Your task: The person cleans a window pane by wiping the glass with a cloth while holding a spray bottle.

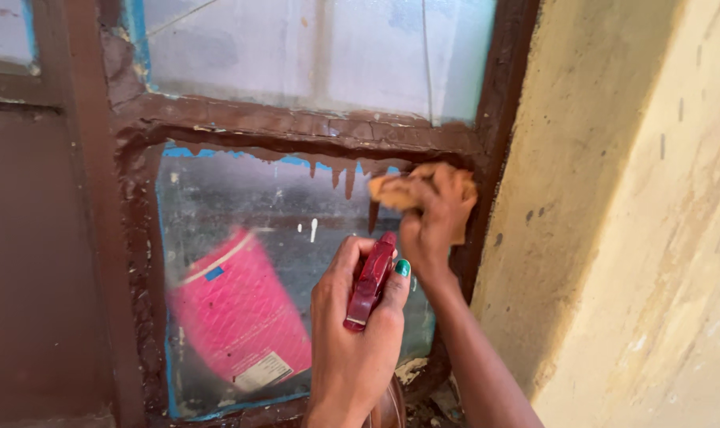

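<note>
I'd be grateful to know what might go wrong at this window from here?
The upper pane looks cracked, so a knock on the frame might worsen it. The right hand presses a cloth at the pane's corner; hard pressure there may stress the glass. The left hand could lose its grip on the red spray trigger.

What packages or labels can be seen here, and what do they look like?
Pink container: behind the dirty lower window pane, tilted, rounded, with a pale band near its top.
Small blue patch: on the container's upper part.
Pale label: rectangular, low on the container; print blurred.
Red spray bottle: in the left hand, no label visible.
</note>
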